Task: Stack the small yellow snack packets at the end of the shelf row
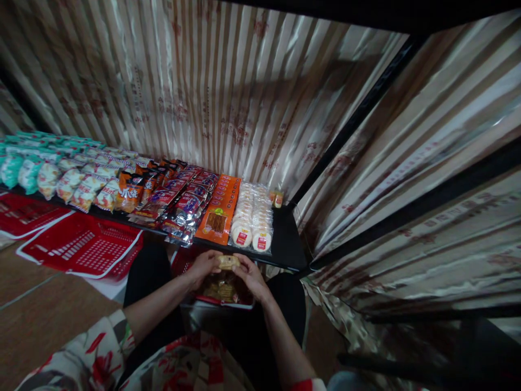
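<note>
Between my two hands is a small yellowish wrapped snack packet (228, 263), held level just in front of the shelf edge. My left hand (206, 266) pinches its left end, and my right hand (249, 275) grips its right end. Right below them stands a red basket (211, 300) between my knees, with more yellowish packets (226, 290) inside. On the black shelf ahead lie two rows of round white wrapped cakes (262, 228). A similar small packet (277, 199) sits alone at the back, right of the cakes.
Leftward along the shelf (287, 239) run orange flat packs (220, 212), dark red silver packets (187, 203), orange-black bags (130, 190), white bags (87, 190) and teal bags (30, 171). Red baskets (85, 244) stand below at left. Striped curtains (228, 92) and black posts (358, 117) close the back and right.
</note>
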Action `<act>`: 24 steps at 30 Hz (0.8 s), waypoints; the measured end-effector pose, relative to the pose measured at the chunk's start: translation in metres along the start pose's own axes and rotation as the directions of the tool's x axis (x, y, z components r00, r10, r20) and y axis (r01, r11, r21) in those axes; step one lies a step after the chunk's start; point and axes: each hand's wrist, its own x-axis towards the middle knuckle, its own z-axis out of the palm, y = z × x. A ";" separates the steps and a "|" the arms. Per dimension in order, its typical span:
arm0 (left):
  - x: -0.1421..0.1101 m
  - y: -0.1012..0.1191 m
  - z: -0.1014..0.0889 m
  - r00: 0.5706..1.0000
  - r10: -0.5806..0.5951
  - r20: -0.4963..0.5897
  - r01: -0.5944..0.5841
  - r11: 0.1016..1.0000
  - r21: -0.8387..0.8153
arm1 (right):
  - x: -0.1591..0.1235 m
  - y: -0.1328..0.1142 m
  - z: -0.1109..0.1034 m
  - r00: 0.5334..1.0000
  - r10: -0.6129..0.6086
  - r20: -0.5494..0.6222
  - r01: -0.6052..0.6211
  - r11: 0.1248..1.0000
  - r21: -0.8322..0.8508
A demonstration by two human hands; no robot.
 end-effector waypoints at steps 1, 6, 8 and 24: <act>-0.001 0.001 0.000 1.000 -0.004 0.005 0.004 1.000 -0.011 | 0.000 0.001 0.000 1.000 0.000 -0.012 0.000 1.000 0.000; -0.001 0.002 -0.001 0.999 0.009 0.031 -0.007 0.998 -0.055 | -0.001 0.003 0.002 1.000 0.005 -0.028 -0.005 1.000 0.000; 0.000 0.002 -0.003 0.999 0.026 0.035 -0.024 0.998 -0.064 | 0.000 0.005 0.003 1.000 0.000 -0.030 0.000 1.000 -0.007; 0.007 0.016 0.003 0.998 -0.023 -0.050 0.030 0.990 0.138 | 0.003 0.024 0.005 1.000 -0.011 -0.004 0.011 1.000 -0.010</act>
